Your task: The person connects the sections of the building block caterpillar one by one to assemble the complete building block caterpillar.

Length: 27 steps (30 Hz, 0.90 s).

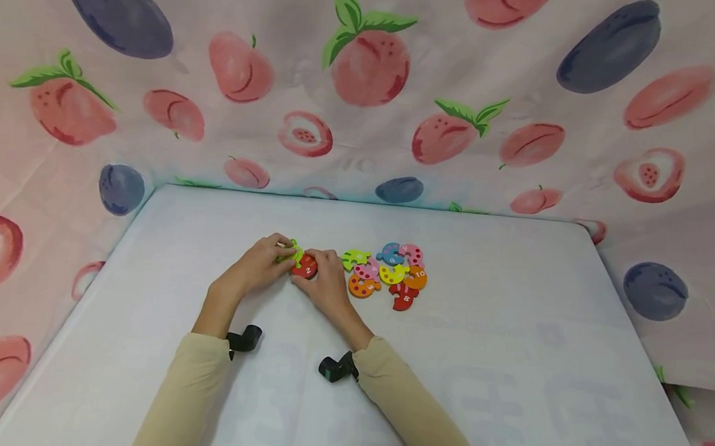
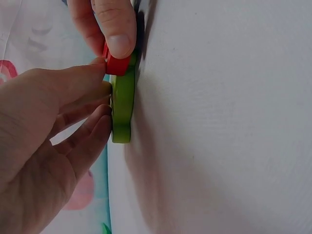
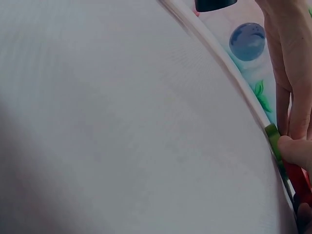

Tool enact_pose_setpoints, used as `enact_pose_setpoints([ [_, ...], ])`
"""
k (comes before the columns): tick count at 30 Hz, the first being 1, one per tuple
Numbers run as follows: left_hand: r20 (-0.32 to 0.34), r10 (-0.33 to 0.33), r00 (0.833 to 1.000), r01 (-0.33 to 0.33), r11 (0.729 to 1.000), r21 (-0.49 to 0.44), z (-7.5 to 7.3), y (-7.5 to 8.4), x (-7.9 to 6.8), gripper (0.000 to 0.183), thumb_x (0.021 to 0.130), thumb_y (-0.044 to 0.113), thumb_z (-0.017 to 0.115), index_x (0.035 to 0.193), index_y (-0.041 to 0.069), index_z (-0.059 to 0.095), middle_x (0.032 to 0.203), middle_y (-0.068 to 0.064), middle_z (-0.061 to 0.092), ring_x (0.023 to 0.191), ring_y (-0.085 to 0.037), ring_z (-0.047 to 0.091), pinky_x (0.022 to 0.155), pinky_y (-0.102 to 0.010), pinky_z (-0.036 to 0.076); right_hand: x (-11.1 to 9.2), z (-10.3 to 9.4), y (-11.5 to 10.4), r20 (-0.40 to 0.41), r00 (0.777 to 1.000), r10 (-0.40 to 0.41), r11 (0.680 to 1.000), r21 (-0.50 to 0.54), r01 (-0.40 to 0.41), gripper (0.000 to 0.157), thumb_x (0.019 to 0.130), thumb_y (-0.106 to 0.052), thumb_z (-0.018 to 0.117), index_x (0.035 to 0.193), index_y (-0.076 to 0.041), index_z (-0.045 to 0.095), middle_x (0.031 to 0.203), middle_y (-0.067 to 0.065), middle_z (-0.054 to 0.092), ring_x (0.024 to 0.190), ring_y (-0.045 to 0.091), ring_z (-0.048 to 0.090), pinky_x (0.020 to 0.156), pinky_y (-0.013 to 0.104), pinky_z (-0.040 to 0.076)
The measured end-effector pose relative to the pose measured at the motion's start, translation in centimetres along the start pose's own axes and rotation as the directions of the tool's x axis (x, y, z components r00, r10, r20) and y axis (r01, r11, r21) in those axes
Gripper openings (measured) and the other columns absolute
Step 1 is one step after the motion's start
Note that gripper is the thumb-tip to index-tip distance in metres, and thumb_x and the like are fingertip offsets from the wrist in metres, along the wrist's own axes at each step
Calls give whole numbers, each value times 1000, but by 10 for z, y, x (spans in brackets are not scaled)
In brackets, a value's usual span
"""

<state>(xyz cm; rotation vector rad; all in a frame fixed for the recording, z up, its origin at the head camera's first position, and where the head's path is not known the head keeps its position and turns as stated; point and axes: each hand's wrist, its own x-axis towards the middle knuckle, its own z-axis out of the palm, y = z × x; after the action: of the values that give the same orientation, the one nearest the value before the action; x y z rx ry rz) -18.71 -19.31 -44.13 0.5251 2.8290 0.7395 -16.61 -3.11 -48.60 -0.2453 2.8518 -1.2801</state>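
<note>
Between the two hands lie a red number piece [image 1: 305, 267] marked 2 and a lime-green piece [image 1: 297, 253], flat wooden puzzle pieces in animal-like shapes. My right hand [image 1: 329, 285] pinches the red piece from its right side. From the left, my left hand [image 1: 261, 265] holds the green piece, partly covering it. In the left wrist view, the red piece [image 2: 116, 66] overlaps one end of the green piece [image 2: 123, 107], and the left thumb tip meets the red one. Only edges of both pieces show in the right wrist view.
Right of the hands lies a cluster of colourful numbered pieces, including a yellow piece [image 1: 394, 274], a blue piece [image 1: 390, 253] and a red piece [image 1: 403, 297]. They rest on a white-covered table [image 1: 494, 388]. A fruit-patterned cloth [image 1: 373, 144] hangs behind its far edge.
</note>
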Motion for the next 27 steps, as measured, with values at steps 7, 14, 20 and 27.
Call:
enact_pose_setpoints([
  [7,-14,-15,1000,15,1000,1,1,0,-1,41,95,20,62,131,0,59,131,-17,53,125,-38,49,105,-54,41,0,0,1,10,1000,9,1000,-27,-9,56,84,-36,76,132,-14,58,124,10,52,114,23,50,96,36,49],
  [14,-26,-36,999,35,999,-20,3,0,-1,39,94,18,63,130,1,60,131,-16,54,125,-37,50,106,-53,42,0,-3,3,60,998,31,999,15,-32,58,85,-34,74,135,-11,55,127,10,49,117,23,47,96,37,49],
  [20,-32,-50,998,49,998,-33,4,-1,0,39,94,18,63,130,1,61,131,-16,54,125,-36,51,105,-52,43,-1,-5,5,75,997,27,999,23,-28,57,87,-32,73,136,-10,54,129,11,48,118,23,47,98,37,49],
  [27,-49,-57,997,54,997,-56,6,-3,1,39,93,17,65,129,1,61,131,-16,55,126,-37,51,107,-51,42,-1,-6,8,73,997,0,999,36,-3,55,87,-31,72,135,-10,56,126,11,50,114,21,49,92,31,49],
])
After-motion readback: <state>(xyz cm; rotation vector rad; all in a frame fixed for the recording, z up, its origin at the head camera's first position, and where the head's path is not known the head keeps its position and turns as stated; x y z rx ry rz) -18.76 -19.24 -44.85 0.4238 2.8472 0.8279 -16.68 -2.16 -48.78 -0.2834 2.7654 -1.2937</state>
